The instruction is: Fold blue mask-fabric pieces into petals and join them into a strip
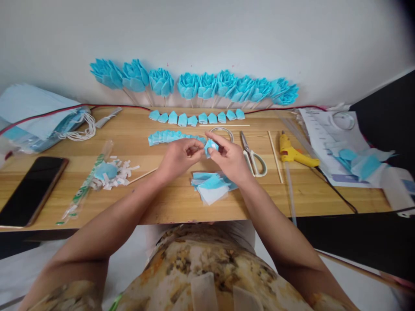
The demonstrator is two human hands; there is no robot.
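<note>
In front of me, my right hand [231, 159] pinches a small folded blue petal [210, 148] of soft sheet material, its thumb across the face and its index finger stretched behind. A small white patch shows on the petal. My left hand [181, 156] is curled at the petal's left edge, thumb and fingertips drawn together; whatever they pinch is too small to make out. Below the hands lies a loose stack of blue and white sheets [212, 188]. Just beyond my left hand runs an overlapping row of folded blue petals [167, 137].
Finished blue flowers [197, 85] on sticks lean against the wall, behind separate petals [183, 119]. Scissors [251, 155], a tape roll [223, 129] and a yellow glue gun [293, 152] lie right. White scraps [112, 175], a phone [34, 190] and bagged sheets [35, 114] are left.
</note>
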